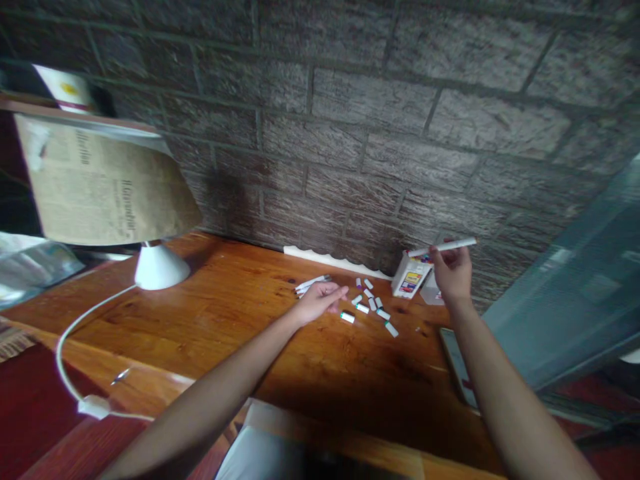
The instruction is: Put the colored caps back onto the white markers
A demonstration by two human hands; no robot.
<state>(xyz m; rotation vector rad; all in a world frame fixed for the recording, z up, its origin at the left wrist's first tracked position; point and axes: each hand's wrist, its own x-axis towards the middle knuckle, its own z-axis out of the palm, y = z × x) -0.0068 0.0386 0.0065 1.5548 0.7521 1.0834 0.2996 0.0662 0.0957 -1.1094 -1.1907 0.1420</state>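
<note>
Pinched in the right hand (453, 275), one white marker (460, 244) is held by the marker box (411, 281); blur obscures whether it is capped. Left hand (316, 304): grasp undeterminable, near loose caps (391, 329) and several laid-down markers (311, 286) on the wooden desk (225, 313). Judged part-done: many caps off, coloured contents remaining boxed.

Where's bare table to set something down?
The table has bare wood between the lamp base and the pens, and a shadowed patch on the near side of the caps, between the left forearm and the flat device. It's crowded from the pens through the caps to the white box.
</note>
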